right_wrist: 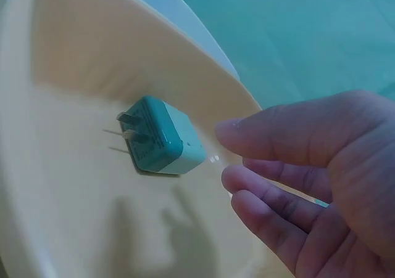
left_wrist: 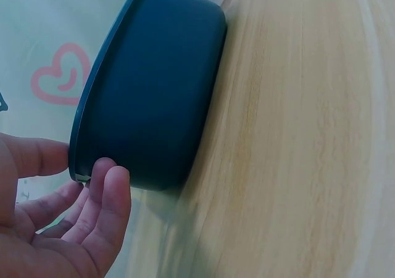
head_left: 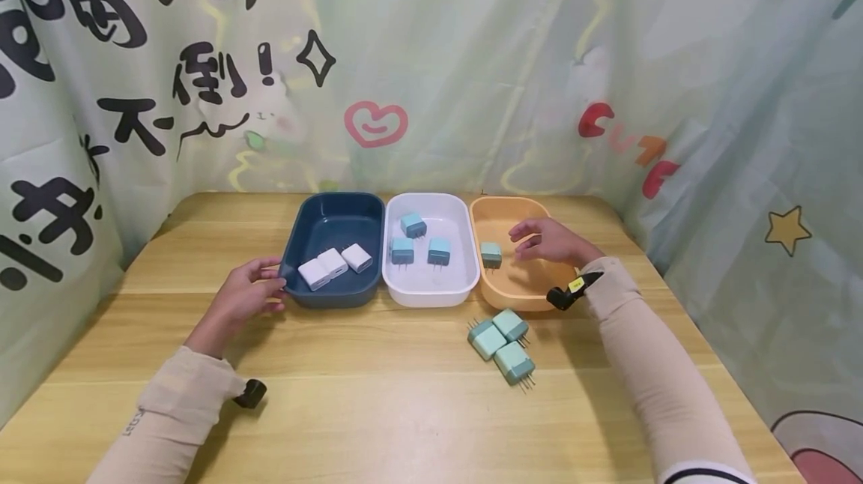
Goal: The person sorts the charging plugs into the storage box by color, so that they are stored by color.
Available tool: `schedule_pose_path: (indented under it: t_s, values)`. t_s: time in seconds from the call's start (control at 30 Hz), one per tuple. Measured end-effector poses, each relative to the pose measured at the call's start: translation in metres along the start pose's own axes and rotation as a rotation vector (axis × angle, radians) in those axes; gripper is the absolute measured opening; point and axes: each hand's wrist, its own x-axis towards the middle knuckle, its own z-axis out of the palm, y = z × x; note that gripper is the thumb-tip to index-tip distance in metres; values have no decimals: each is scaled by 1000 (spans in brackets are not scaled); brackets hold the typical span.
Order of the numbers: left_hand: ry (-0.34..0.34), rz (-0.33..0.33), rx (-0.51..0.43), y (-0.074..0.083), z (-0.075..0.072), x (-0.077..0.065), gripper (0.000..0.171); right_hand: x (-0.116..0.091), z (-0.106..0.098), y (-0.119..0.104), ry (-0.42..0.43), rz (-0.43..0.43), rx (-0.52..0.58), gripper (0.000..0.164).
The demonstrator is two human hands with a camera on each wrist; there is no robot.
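Note:
My left hand (head_left: 248, 291) is at the near left corner of a dark blue plastic bin (head_left: 297, 244). In the left wrist view its thumb and fingers pinch the bin's rim (left_wrist: 77, 130). Three white charger plugs (head_left: 330, 264) lie in that bin. Over the orange bin (head_left: 512, 208) hovers my right hand (head_left: 549, 240), fingers loosely bent and holding nothing. A green charger plug (right_wrist: 166, 136) lies in the orange bin just off the fingertips, apart from them, its prongs pointing away from the hand.
Between the two bins stands a white bin (head_left: 431, 297) with three blue charger plugs (head_left: 439, 251). Three more green plugs (head_left: 514, 362) lie clustered on the wooden table (head_left: 377, 409) in front of the orange bin. A printed curtain (head_left: 458, 57) hangs behind.

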Motion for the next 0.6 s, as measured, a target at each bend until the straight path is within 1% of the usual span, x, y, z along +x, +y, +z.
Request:
schedule_pose_path:
  t_s: [0.1,0.23,0.43,0.6]
  values:
    - [-2,23,-16,-1,0,-1,55,-5,0,-3,-4,-30,-6,44]
    - [-7,42,-38,-2,0,-1,54,-13,0,-8,-11,-62,15,43]
    - [-8,31,-32,-3,0,0,54,-25,0,-13,-21,-75,27,42]
    - [-8,35,-23,-2,1,-1,54,-33,2,-17,-21,-84,21,40]
